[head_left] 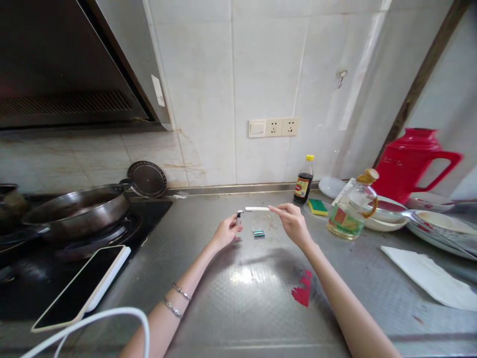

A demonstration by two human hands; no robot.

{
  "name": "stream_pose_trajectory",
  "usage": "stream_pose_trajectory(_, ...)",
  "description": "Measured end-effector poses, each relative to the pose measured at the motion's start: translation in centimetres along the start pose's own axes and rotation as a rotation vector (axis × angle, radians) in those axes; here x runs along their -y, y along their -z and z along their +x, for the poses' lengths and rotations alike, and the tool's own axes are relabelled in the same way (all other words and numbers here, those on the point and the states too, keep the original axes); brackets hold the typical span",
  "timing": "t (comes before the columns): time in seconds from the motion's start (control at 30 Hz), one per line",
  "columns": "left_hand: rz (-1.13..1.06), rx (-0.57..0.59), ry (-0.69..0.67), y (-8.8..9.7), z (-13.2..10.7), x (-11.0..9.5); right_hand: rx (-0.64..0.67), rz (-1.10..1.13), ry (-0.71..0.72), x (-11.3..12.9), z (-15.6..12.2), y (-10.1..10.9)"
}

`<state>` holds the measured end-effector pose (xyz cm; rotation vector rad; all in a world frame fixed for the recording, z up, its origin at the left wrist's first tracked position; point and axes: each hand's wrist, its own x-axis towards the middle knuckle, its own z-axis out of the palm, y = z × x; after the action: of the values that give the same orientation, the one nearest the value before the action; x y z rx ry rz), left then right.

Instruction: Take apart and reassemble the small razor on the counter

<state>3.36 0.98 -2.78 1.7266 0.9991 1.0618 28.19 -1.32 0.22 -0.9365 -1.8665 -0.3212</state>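
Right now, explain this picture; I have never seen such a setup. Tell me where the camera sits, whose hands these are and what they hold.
No machine here: one camera on a person's head looks down at their own bare hands above a steel counter. The left hand pinches a small dark and silver piece. The right hand pinches one end of a thin white stick. A small teal piece lies on the counter between them. Behind stand a sauce bottle and a red jug; a phone lies at the stove's edge.

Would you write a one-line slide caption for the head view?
Left hand pinches a small dark object; right hand reaches the end of a white stick on the steel counter.
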Motion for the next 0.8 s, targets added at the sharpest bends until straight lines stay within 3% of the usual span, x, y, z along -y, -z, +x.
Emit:
stream_pose_trajectory(0.23,-0.003,0.025,0.009,-0.3,-0.1,0.0,0.046,0.015,0.009,1.2,0.0,-0.6)
stream_pose_trajectory(0.47,-0.006,0.009,0.035,0.1,-0.1,-0.3,0.007,-0.031,0.009,-0.2,-0.1,0.1)
stream_pose_trajectory(0.63,0.013,0.024,0.042,-0.5,0.0,0.4,0.012,-0.027,0.013,1.2,0.0,-0.5)
stream_pose_trajectory(0.8,-0.017,-0.008,0.025,0.0,0.0,-0.7,0.016,-0.018,0.004,0.5,-0.2,-0.5)
